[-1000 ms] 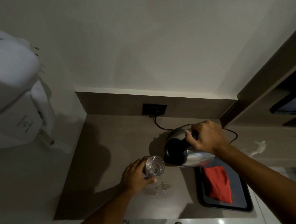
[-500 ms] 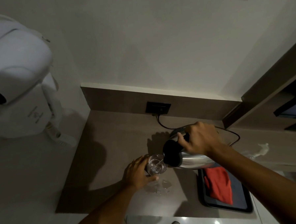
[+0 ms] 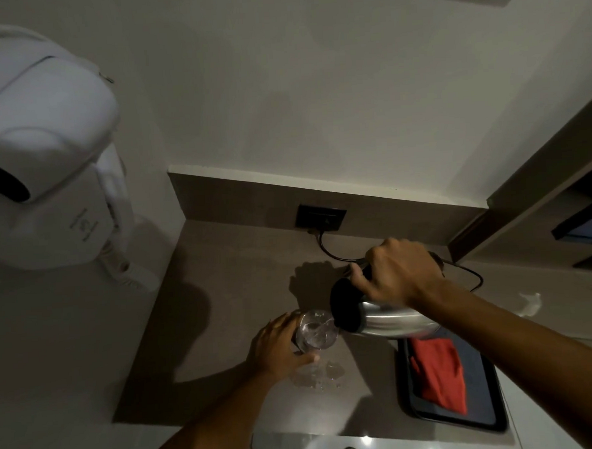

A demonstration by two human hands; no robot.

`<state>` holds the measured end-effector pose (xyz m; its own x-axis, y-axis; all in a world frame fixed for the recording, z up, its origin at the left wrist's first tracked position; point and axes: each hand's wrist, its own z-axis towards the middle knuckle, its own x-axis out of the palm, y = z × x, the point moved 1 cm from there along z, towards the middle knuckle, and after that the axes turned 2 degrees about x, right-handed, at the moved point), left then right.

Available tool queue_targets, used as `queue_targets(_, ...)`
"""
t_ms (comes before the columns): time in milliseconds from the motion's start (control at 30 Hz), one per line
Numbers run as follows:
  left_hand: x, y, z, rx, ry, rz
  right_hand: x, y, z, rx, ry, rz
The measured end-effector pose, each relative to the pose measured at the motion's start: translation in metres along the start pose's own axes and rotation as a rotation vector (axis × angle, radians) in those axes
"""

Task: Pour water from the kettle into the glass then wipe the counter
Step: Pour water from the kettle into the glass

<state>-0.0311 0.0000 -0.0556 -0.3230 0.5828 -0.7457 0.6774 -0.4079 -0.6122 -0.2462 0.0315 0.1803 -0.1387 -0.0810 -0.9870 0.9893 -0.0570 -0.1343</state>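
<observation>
I see the kettle (image 3: 385, 317) at centre right of the frame, tipped over with its black top end touching the rim of the glass (image 3: 316, 329) at lower centre. Whether water is running I cannot make out. My right hand (image 3: 398, 276) is clamped over the handle and hides it; the forearm covers the kettle's rear. My left hand (image 3: 277, 347) wraps the glass, hiding its base. A red cloth (image 3: 439, 371) lies on the dark tray (image 3: 493, 416) at lower right. The white wall unit (image 3: 40, 152) at upper left bears an unreadable mark.
</observation>
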Motion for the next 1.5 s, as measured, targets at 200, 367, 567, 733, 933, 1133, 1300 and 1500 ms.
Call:
queue_targets(200, -0.001, 0.000, -0.001, -0.001, 0.007, -0.011, -0.005, -0.004, 0.003, -0.021, 0.029, -0.012)
queue_targets(367, 0.000, 0.000, -0.001, 0.007, -0.009, -0.018, -0.012, -0.003, 0.003, -0.023, 0.036, -0.025)
queue_targets(567, 0.001, 0.001, -0.001, 0.015, -0.028, -0.022, -0.014, -0.005, 0.005, -0.011, 0.060, -0.027)
queue_targets(733, 0.002, 0.001, -0.002, 0.021, -0.038, -0.016, -0.017, -0.004, 0.008, -0.002, 0.079, -0.023)
queue_targets(933, 0.002, 0.000, -0.003, 0.026, -0.045, -0.010, -0.022, -0.002, 0.011, -0.020, 0.082, -0.032)
queue_targets(1133, 0.003, 0.001, -0.004, 0.008, -0.037, -0.016, -0.023, 0.000, 0.015, -0.001, 0.065, -0.101)
queue_targets(1300, 0.004, 0.002, -0.003, 0.005, -0.039, -0.024, -0.023, -0.001, 0.019, -0.011, 0.063, -0.107)
queue_targets(1500, 0.005, 0.004, -0.001, 0.007, -0.045, -0.019, -0.024, -0.001, 0.020, -0.022, 0.073, -0.090)
